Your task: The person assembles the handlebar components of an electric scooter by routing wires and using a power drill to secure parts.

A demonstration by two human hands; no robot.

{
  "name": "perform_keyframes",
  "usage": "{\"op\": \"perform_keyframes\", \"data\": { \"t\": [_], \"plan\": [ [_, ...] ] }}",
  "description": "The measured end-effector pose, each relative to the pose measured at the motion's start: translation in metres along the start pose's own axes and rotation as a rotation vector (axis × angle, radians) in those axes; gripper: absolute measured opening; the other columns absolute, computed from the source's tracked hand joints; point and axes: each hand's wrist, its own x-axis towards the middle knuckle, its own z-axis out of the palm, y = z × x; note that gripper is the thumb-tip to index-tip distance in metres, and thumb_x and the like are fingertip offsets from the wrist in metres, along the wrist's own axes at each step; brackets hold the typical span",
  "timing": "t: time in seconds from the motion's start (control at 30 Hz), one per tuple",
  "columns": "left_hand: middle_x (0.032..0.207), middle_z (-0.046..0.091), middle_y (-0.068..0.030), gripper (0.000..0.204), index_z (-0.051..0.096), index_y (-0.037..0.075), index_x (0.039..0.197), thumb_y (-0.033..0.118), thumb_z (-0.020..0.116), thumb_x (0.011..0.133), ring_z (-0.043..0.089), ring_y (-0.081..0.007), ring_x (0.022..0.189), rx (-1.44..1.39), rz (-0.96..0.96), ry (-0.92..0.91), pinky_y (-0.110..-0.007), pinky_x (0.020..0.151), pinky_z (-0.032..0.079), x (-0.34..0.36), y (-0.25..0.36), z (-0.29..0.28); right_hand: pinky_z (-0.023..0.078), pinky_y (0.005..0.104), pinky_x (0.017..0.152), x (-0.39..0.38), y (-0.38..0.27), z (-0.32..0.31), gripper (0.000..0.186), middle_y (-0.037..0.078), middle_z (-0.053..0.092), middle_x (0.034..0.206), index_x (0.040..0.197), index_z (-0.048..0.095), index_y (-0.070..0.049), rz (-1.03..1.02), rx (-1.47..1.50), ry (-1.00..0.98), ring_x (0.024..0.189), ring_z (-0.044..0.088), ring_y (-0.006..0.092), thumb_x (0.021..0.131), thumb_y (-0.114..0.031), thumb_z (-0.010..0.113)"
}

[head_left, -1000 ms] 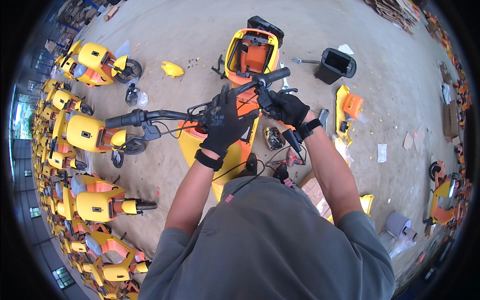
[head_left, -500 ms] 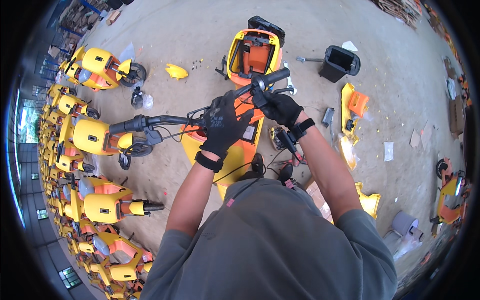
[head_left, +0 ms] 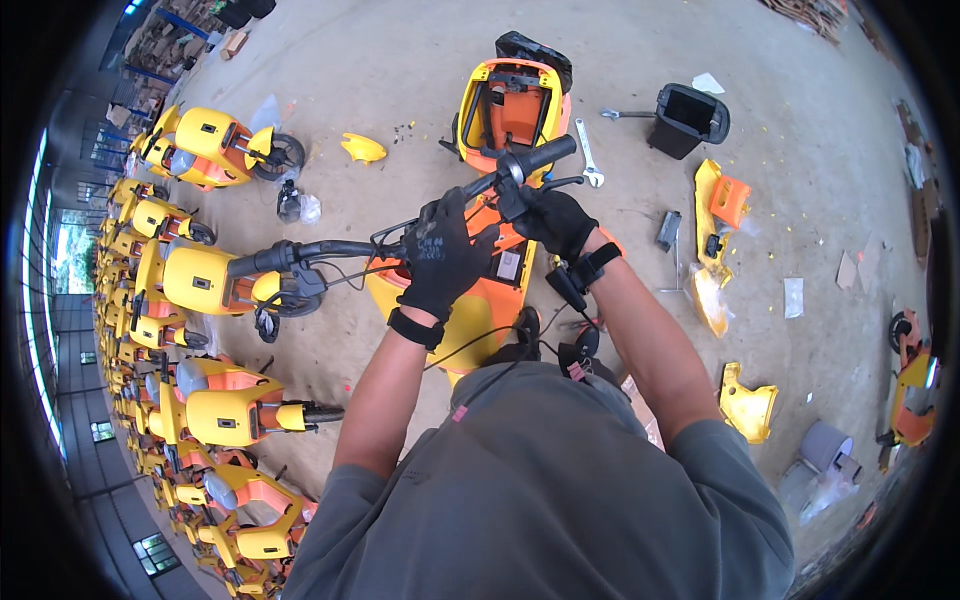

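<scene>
A black handlebar (head_left: 345,248) with cables hanging from it lies across a yellow and orange scooter (head_left: 465,325) in front of me. My left hand (head_left: 438,252), in a black glove, is closed round the middle of the bar. At the bar's right end, my gloved right hand (head_left: 560,222) pinches the base of the brake lever (head_left: 562,184), just below the black rubber grip (head_left: 547,156). Its fingertips are partly hidden by the bar. The other grip (head_left: 258,263) sticks out to the left. Behind the bar, the scooter's seat opening (head_left: 515,110) is uncovered.
Rows of yellow scooters (head_left: 215,415) stand at the left. On the floor at the right lie a wrench (head_left: 588,155), a yellow panel (head_left: 708,200) and another yellow cover (head_left: 747,402), near a black bin (head_left: 688,120). A yellow piece (head_left: 362,149) lies at the far left.
My view has shifted slightly, so the surroundings sit further right. Both hands keep nearly the same place on the handlebar; the right hand has shifted slightly down along the lever's base.
</scene>
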Motion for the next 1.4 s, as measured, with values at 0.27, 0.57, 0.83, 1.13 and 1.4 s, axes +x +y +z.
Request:
{"op": "perform_keyframes", "data": {
  "t": [0.27,0.57,0.83,1.13,1.4],
  "plan": [
    [0.111,0.063,-0.0138,0.060,0.049,0.000,0.122,0.029,0.073,0.075,0.059,-0.0336,0.101,0.015,-0.024,-0.023,-0.043,0.082,0.049,-0.001,0.001,0.000,0.051,0.0274,0.070,-0.007,0.002,0.001,0.021,0.004,0.064,0.091,0.106,0.061,-0.006,-0.027,0.005,-0.022,0.082,0.062,0.0162,0.096,-0.024,0.055],
    [0.114,0.058,-0.0179,0.068,0.047,-0.001,0.126,0.030,0.075,0.073,0.055,-0.0359,0.105,0.027,-0.007,0.069,-0.046,0.085,0.047,-0.005,0.007,0.005,0.048,0.0396,0.079,-0.009,0.003,-0.012,0.038,0.013,0.065,0.099,0.114,0.058,-0.009,-0.598,-1.373,-0.048,0.093,0.061,0.0349,0.080,-0.022,0.066],
    [0.114,0.056,-0.0176,0.068,0.046,-0.001,0.127,0.026,0.074,0.071,0.053,-0.0359,0.102,0.059,-0.022,0.104,-0.047,0.086,0.044,-0.006,0.010,0.009,0.049,0.0323,0.076,0.004,0.022,-0.023,0.023,0.006,0.060,0.092,0.112,0.056,-0.006,-0.432,-0.823,-0.147,0.085,0.059,0.0214,0.093,-0.020,0.057],
    [0.118,0.054,-0.0200,0.068,0.045,-0.002,0.126,0.027,0.074,0.072,0.052,-0.0370,0.104,0.081,-0.025,0.009,-0.047,0.086,0.043,-0.004,0.008,0.006,0.046,0.0248,0.070,-0.006,0.031,-0.006,0.022,0.000,0.055,0.092,0.107,0.054,-0.005,-0.165,0.069,-0.095,0.080,0.052,0.0094,0.101,-0.025,0.045],
    [0.120,0.053,-0.0217,0.068,0.044,-0.004,0.126,0.031,0.071,0.074,0.049,-0.0389,0.113,0.111,0.056,-0.053,-0.052,0.096,0.037,0.008,0.010,-0.008,0.047,0.0241,0.072,-0.015,0.033,0.002,0.028,0.000,0.058,0.089,0.105,0.057,-0.003,-0.224,0.133,-0.077,0.079,0.055,0.0097,0.101,-0.029,0.045]
  ]
}}
